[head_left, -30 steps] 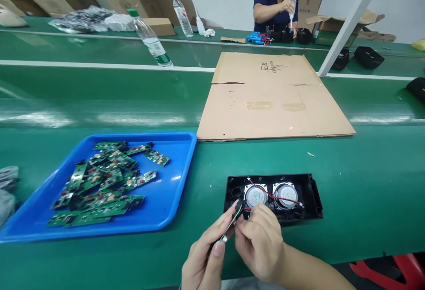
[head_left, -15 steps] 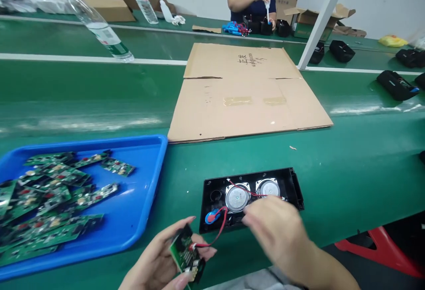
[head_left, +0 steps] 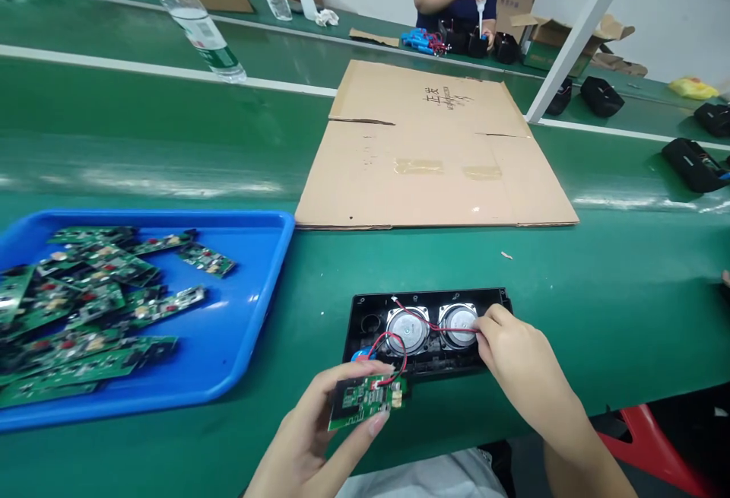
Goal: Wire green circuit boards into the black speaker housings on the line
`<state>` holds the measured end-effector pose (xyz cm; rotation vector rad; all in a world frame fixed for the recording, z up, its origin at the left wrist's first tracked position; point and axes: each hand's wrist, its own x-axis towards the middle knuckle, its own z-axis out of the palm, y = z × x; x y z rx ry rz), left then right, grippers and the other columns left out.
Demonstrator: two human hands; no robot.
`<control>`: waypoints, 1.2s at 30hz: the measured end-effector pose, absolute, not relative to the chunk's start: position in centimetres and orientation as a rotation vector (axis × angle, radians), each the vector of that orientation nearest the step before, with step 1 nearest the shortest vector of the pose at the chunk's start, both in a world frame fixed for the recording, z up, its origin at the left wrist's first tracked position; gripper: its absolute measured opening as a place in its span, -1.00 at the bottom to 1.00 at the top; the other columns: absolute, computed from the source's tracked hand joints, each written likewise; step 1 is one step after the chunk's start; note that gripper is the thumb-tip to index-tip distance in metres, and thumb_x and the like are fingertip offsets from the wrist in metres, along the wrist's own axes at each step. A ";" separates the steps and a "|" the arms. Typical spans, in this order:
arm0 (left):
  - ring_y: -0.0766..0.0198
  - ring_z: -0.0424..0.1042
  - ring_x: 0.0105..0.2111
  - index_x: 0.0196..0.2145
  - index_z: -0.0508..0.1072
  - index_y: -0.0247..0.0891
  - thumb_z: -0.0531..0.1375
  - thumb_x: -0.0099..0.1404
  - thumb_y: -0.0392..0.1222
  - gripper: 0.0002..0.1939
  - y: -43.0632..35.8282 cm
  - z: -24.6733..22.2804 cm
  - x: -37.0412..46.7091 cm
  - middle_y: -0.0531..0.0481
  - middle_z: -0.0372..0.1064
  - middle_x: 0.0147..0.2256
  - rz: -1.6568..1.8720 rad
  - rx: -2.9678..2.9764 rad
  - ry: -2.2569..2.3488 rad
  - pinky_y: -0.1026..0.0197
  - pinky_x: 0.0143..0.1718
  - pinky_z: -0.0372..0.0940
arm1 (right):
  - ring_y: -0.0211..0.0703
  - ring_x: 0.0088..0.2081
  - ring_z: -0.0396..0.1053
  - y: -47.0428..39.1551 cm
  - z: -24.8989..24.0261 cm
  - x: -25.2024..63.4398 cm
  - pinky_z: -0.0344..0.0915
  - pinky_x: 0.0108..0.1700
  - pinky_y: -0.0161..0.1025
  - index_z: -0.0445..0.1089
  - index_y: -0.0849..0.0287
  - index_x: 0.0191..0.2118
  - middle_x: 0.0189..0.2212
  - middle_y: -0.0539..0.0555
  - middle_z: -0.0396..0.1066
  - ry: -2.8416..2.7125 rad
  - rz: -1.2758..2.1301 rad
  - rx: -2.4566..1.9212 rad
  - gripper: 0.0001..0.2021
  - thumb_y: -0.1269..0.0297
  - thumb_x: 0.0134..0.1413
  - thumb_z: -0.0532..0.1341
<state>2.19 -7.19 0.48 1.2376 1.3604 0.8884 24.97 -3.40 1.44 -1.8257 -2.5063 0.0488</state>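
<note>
Black rectangular plastic speaker housing [head_left: 433,361] lies open side up on the smooth green worktop [head_left: 570,293], right of a shallow blue plastic tray [head_left: 245,315]. The bare right hand [head_left: 522,353] is over the housing's right end; the bare left hand [head_left: 308,429] is before its near left corner, thumb and fingers clamped on a green rectangular circuit board [head_left: 362,403]. Two round silver speakers [head_left: 407,331] sit side by side in the housing. A blue part [head_left: 359,354], mostly hidden by the left hand, shows at its left end. A thin red wire [head_left: 433,327] crosses both speakers, its right end pinched between right thumb and forefinger; a tiny white plug [head_left: 395,299] tips the other.
</note>
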 end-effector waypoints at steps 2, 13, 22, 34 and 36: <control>0.21 0.51 -0.25 -0.19 0.40 -0.08 0.22 0.16 -0.12 -0.77 -7.0 0.6 2.6 0.03 0.49 -0.21 0.967 1.333 1.437 0.34 -0.29 0.43 | -0.28 -0.59 0.26 -3.1 1.7 24.9 0.05 -0.63 -0.32 0.35 0.19 -0.48 -0.50 0.02 0.30 -2.461 0.065 -1.736 -0.85 0.51 0.06 0.14; 0.29 0.53 -0.29 -0.11 0.39 -0.09 0.17 0.20 -0.22 -0.73 -5.6 0.2 4.8 0.06 0.51 -0.22 1.101 1.595 1.426 0.40 -0.29 0.42 | -0.23 -0.36 0.42 -2.3 0.4 21.3 0.36 -0.31 -0.32 0.37 0.18 -0.33 -0.37 0.05 0.46 -1.842 0.736 -1.271 -0.87 0.40 0.17 0.09; 0.30 0.54 -0.33 -0.11 0.37 -0.11 0.14 0.22 -0.22 -0.75 -5.5 -0.5 5.3 0.05 0.52 -0.27 1.157 1.497 1.499 0.40 -0.33 0.44 | -0.28 -0.50 0.34 -2.6 -0.3 21.3 0.29 -0.49 -0.36 0.40 0.18 -0.22 -0.44 0.04 0.43 -1.673 1.083 -1.353 -0.84 0.34 0.10 0.11; 0.27 0.55 -0.39 -0.12 0.39 -0.14 0.11 0.25 -0.19 -0.77 -5.3 0.0 5.4 0.05 0.54 -0.32 1.095 1.549 1.504 0.33 -0.31 0.45 | -0.23 -0.56 0.39 -2.6 -0.6 21.4 0.35 -0.51 -0.31 0.44 0.23 -0.31 -0.53 0.06 0.45 -1.315 1.392 -1.409 -0.79 0.19 0.01 0.23; 0.28 0.55 -0.37 -0.12 0.38 -0.13 0.11 0.24 -0.19 -0.77 -5.4 -0.1 5.3 0.07 0.54 -0.32 1.095 1.527 1.494 0.35 -0.32 0.45 | -0.21 -0.56 0.41 -2.4 -0.6 21.6 0.38 -0.49 -0.29 0.44 0.24 -0.31 -0.54 0.07 0.47 -1.139 1.543 -1.352 -0.74 0.14 -0.08 0.29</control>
